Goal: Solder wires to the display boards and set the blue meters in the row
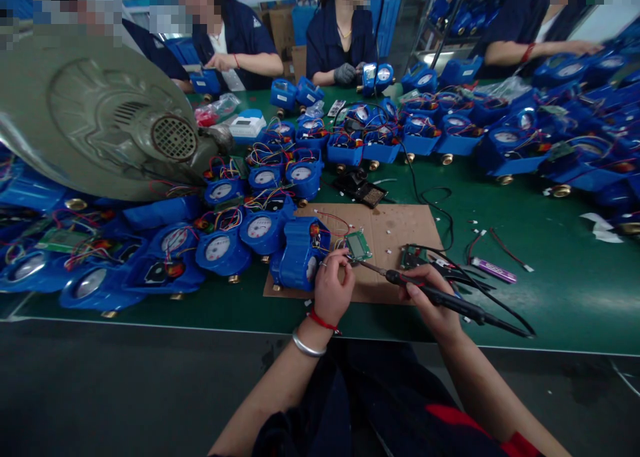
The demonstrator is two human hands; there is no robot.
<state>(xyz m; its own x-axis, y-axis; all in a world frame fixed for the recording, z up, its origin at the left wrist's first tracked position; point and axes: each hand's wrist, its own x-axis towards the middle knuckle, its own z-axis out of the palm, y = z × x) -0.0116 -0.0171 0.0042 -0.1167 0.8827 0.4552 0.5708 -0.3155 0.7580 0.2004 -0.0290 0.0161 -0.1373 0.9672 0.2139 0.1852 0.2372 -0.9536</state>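
Your right hand: [437, 303] wrapped firmly around the handle of a soldering iron [470, 309], its tip pointing left to the lower edge of a green display board [358, 245].
Your left hand: [334, 283] thumb and fingertips drawn close together at that board's lower-left edge; you cannot tell from this view whether a wire is pinched between them.
Display board: lying on a cardboard sheet [415, 223], just right of a blue water-meter housing [295, 257], outside it.
Soldering progress: seemingly midway, with the iron at the board; which joints are finished is too small to tell.
Left on this meter: probably the remaining joints, then seating the board; the housing shows exposed wiring.
On and around the cardboard: one blue meter, one display board, one second circuit board [413, 257], one soldering iron.
Beside it: one purple cylinder [494, 270] to the right, one iron stand [367, 193] at the far edge.
Other blue meters: well over twenty along the green table [550, 310], many with loose wires; too crowded for an exact count.
Co-workers: four people across the table, partly visible.
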